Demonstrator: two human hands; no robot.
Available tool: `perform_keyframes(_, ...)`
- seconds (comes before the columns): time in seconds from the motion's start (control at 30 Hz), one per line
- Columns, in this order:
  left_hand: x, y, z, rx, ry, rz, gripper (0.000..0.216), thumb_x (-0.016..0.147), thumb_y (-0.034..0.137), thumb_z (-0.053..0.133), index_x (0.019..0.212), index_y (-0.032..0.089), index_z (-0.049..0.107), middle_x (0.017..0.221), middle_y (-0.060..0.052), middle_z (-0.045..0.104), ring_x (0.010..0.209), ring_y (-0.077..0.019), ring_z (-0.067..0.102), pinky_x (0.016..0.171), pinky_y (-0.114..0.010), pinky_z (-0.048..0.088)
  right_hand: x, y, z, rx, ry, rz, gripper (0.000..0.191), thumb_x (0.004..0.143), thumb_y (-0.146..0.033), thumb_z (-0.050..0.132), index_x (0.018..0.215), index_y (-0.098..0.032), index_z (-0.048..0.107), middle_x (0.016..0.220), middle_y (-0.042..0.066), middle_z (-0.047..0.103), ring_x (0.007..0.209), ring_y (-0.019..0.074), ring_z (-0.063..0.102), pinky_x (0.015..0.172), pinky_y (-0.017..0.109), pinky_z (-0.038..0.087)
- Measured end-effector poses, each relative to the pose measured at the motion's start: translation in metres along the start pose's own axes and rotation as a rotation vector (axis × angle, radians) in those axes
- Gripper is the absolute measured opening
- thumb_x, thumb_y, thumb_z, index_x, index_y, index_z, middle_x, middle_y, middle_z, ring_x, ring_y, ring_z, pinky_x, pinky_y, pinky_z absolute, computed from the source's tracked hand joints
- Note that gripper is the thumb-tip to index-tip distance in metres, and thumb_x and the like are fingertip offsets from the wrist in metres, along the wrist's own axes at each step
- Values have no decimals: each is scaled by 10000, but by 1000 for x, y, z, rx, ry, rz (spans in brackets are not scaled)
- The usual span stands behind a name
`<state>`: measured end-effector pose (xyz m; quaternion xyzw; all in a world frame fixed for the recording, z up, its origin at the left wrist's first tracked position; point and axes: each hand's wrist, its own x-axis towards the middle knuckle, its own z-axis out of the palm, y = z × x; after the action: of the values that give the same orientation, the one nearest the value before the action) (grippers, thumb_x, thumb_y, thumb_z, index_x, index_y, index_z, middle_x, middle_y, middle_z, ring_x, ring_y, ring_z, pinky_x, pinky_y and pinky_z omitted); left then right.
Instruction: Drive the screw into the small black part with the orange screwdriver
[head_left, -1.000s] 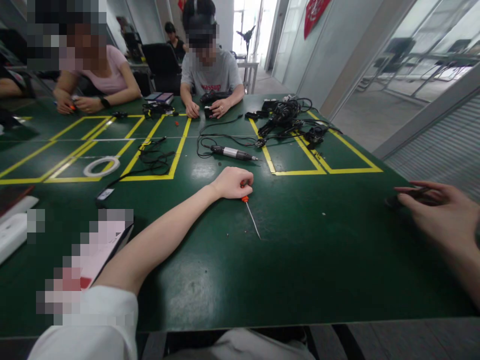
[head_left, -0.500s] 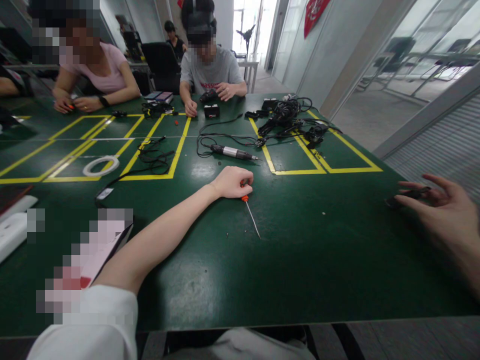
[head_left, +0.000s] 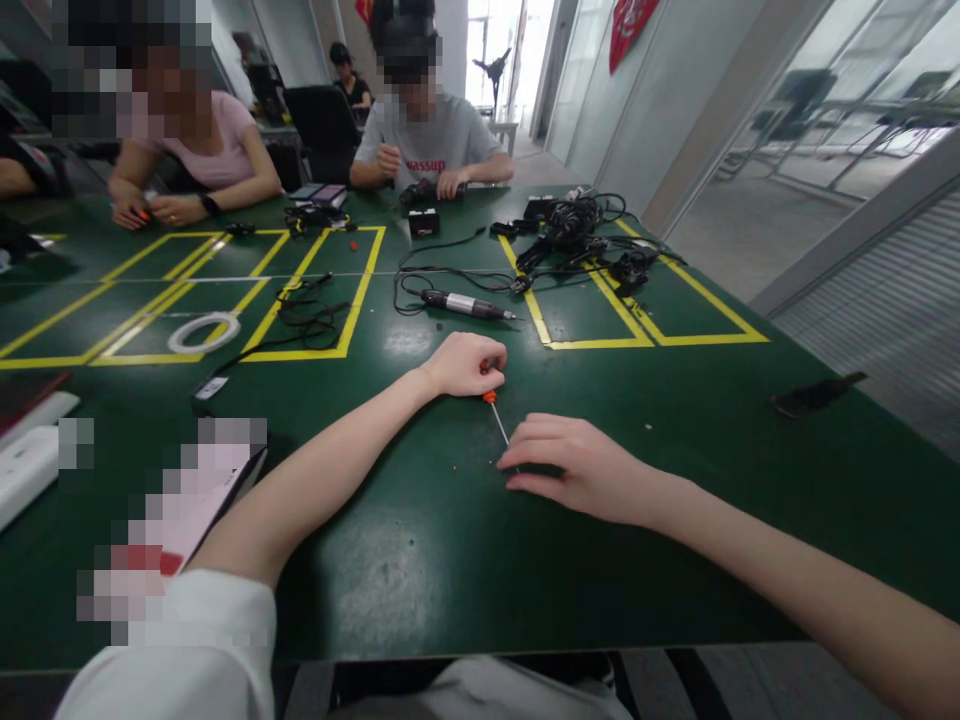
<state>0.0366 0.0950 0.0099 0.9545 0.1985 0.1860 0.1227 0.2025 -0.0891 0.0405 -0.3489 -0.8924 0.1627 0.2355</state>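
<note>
My left hand [head_left: 466, 365] is closed round the orange and black handle of a screwdriver [head_left: 490, 397], whose thin metal shaft slants down toward me over the green table. Beside the shaft's tip, my right hand [head_left: 559, 462] has its thumb and fingers apart, with nothing visible between them; the fingers partly cover the tip. Tiny screw-like bits [head_left: 454, 470] lie just left of that tip. At the far right of the table rests a small black object [head_left: 817, 396], its kind unclear, apart from both hands.
Past my left hand lies a corded electric screwdriver [head_left: 469, 305]. Tangled black cables [head_left: 562, 235] fill the back right. On the left are a tape roll [head_left: 204, 333], a black cable [head_left: 307, 315] and a white power strip [head_left: 30, 470]. Two people sit across the green table [head_left: 420, 590].
My right hand has let go of the black object at the far right and moved left to the screwdriver's tip. My left hand stays in place.
</note>
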Motion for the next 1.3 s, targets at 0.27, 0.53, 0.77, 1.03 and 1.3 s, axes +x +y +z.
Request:
perform_keyframes(0.27,0,1,2,-1,10,4,161,774,275,585,807,190,718,738,-10,709,661,-158,593,623,-272,359,30,12,8,-78,-207,202,22,930,-201,781,938,-203,762,889,34,720,827,211,685,751,322,529)
perform_keyframes(0.53,1,1,2,-5,13,4,151,767,271,585,794,191,711,708,-5,691,637,-154,577,616,-271,353,20,5,9,31,-79,110,116,996,-160,629,900,-207,676,954,71,724,896,224,680,814,349,563)
perform_keyframes(0.77,0,1,1,-13,5,2,156,761,272,581,791,190,710,705,-2,680,631,-152,572,623,-268,354,-21,17,-32,207,230,448,226,980,-390,636,1012,-228,790,875,55,813,804,232,768,733,354,629)
perform_keyframes(1.03,0,2,0,-11,2,-5,164,758,268,565,791,196,709,669,4,652,618,-151,560,616,-264,345,-101,40,-69,139,527,839,396,708,-603,825,853,-235,829,859,99,848,807,329,820,799,490,689)
perform_keyframes(1.3,0,3,1,-8,1,-21,145,752,244,590,792,188,717,697,-3,675,636,-155,578,626,-275,349,-149,53,-100,-378,898,1014,357,542,-559,734,732,-258,694,715,80,767,734,329,755,669,432,590)
